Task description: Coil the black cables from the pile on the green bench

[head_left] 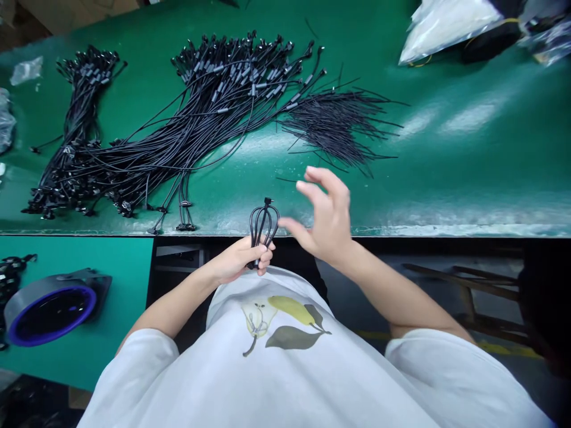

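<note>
Head view: the left hand point(257, 259) pinches a coiled cable point(263, 224) low down, seemingly to keep its loops gathered, by the worktop point(446, 190) edge; the right hand point(329, 217) is spread just beside it, contact unclear.

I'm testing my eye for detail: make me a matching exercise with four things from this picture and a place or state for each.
1. coiled cable
2. right hand
3. thin black strips
4. blue-rimmed item

A. open, holding nothing
B. lower left green surface
C. in the left hand
D. right of the cable heap

Pairs: 1-C, 2-A, 3-D, 4-B
</note>
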`<action>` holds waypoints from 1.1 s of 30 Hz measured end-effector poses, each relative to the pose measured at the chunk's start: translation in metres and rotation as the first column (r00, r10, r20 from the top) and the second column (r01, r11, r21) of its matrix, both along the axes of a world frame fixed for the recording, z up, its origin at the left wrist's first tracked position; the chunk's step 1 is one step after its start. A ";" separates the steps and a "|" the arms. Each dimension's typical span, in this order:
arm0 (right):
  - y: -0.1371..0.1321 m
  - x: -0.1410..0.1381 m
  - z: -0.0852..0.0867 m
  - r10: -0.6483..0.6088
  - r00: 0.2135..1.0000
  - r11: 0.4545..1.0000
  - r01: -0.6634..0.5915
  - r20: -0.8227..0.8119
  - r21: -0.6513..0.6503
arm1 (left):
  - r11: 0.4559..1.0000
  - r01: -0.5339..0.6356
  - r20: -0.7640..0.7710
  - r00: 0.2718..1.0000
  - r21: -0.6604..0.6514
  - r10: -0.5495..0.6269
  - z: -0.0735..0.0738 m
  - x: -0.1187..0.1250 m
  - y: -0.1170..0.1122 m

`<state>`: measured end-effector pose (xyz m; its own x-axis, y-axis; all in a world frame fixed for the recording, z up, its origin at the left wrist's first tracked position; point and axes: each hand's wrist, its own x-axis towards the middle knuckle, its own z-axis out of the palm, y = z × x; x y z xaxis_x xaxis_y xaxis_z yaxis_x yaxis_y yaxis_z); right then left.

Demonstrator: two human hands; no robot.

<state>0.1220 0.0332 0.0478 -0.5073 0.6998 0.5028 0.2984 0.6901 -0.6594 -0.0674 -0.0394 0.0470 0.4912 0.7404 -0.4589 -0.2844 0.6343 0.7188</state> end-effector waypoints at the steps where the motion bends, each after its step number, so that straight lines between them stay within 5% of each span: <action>1: 0.001 0.005 0.001 0.138 0.988 0.988 -0.142 0.061 0.066 | 0.998 0.049 -0.032 0.998 0.039 -0.048 0.000 -0.001 0.000; 4: -0.002 0.013 -0.001 0.438 0.825 0.840 -0.517 0.357 0.166 | 0.947 0.286 -0.196 0.947 0.146 -0.256 0.004 -0.003 0.001; 13: -0.019 0.025 -0.008 0.292 0.708 0.849 -0.501 0.643 0.166 | 0.806 0.560 -0.469 0.774 0.194 -0.425 0.015 -0.010 0.001; 16: -0.014 0.022 -0.003 0.288 0.678 0.806 -0.553 0.676 0.211 | 0.831 0.511 -0.371 0.831 0.217 -0.414 0.012 -0.008 0.003; 20: -0.007 0.018 0.004 0.327 0.630 0.739 -0.636 0.705 0.225 | 0.903 0.426 -0.144 0.899 0.056 -0.415 0.005 -0.002 0.005; 27: -0.019 0.021 -0.003 0.213 0.645 0.854 -0.488 0.734 0.180 | 0.864 0.470 -0.577 0.762 0.180 -0.294 -0.003 0.005 0.003; 29: -0.022 0.022 -0.006 0.148 0.681 0.869 -0.436 0.717 0.234 | 0.871 0.452 -0.576 0.770 0.191 -0.274 -0.005 0.006 0.005; 33: -0.020 0.024 -0.012 0.117 0.759 0.808 -0.448 0.640 0.383 | 0.894 0.408 -0.376 0.870 0.184 -0.320 -0.007 0.006 0.010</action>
